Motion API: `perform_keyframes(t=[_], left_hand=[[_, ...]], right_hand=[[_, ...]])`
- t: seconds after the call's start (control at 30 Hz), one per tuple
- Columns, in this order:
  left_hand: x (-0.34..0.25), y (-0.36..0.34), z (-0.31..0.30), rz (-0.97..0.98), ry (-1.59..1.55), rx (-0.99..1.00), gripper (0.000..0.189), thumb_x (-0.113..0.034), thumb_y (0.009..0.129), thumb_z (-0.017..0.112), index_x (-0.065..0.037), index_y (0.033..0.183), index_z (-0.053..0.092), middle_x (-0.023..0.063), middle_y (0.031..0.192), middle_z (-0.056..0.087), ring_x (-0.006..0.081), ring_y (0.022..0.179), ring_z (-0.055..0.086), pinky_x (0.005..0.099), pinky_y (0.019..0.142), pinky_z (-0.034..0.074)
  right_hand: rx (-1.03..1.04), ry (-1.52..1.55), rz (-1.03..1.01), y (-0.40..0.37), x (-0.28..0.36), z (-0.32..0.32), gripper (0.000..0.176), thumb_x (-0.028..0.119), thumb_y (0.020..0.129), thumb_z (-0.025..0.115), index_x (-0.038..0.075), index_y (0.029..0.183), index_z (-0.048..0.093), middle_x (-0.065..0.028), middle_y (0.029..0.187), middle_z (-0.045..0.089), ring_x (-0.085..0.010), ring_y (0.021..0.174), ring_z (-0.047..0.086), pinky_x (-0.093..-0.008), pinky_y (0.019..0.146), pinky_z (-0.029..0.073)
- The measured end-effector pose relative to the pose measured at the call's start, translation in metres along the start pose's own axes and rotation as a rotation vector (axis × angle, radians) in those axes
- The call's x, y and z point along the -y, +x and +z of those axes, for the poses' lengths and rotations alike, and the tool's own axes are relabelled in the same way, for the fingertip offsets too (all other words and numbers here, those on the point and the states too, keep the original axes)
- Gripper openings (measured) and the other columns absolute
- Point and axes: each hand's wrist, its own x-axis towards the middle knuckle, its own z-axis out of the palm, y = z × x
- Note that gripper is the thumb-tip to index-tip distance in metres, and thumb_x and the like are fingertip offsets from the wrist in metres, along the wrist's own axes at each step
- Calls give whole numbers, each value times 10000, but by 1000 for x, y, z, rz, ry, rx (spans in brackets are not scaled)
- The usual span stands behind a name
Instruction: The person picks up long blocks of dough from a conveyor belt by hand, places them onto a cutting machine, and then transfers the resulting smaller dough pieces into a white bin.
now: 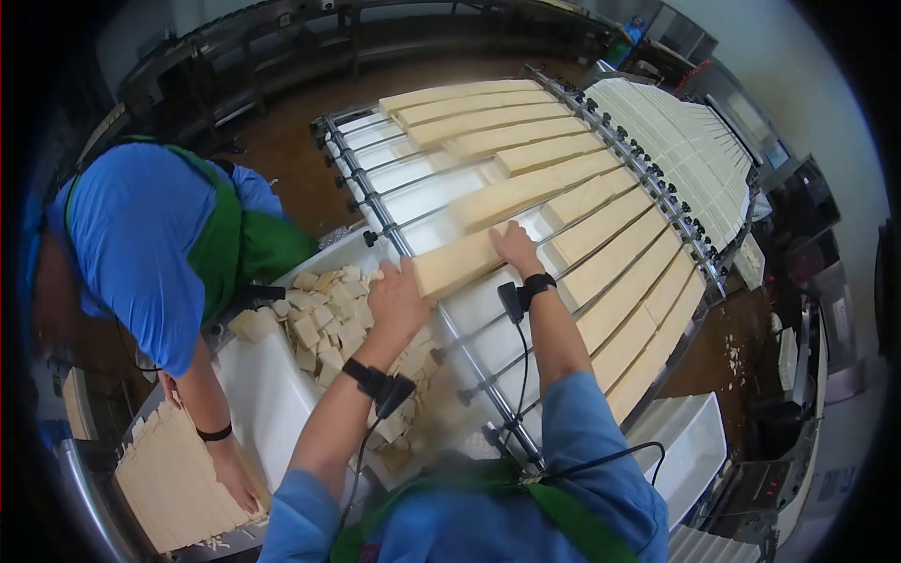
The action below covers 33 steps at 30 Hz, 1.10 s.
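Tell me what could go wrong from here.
The block might slip or snap, since the left hand and right hand hold it only near its ends, beside the bin. The cable hanging from the right wrist could snag on the rail.

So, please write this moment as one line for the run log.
left hand: on left end of pale block; right hand: on its right end; cut pieces: in white bin; co-worker's hand: on pale slab

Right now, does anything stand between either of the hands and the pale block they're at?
Nothing visible does: the left hand and the right hand both touch the pale block, one towards each end.
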Motion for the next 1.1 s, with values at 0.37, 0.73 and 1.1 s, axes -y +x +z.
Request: perform_keyframes(t=[0.37,0.73,1.1], left_hand=[[-40,55,109,-29,-389,-123,721,-169,933,749,-72,1569,423,245,1449,455,433,1272,586,488,1050,518],[-1,3,88,-20,-693,-486,668,61,881,551,-51,1536,477,259,1463,508,451,1320,534,502,1099,476],[222,-299,-34,187,-199,-654,272,-78,841,707,-42,1110,731,172,1166,685,360,1019,661,482,964,514]], right_hand=[[-215,-492,-132,-36,3,8,790,533,981,630,-69,1479,516,-299,1471,553,-459,1449,438,-656,1232,218],[-91,-265,-545,-84,34,54,801,428,963,671,35,1607,402,-305,1598,386,-489,1519,319,-718,1210,205],[-174,428,-1149,-263,247,46,279,25,943,648,-31,1213,694,-199,1135,699,-401,1077,630,-497,965,493]])
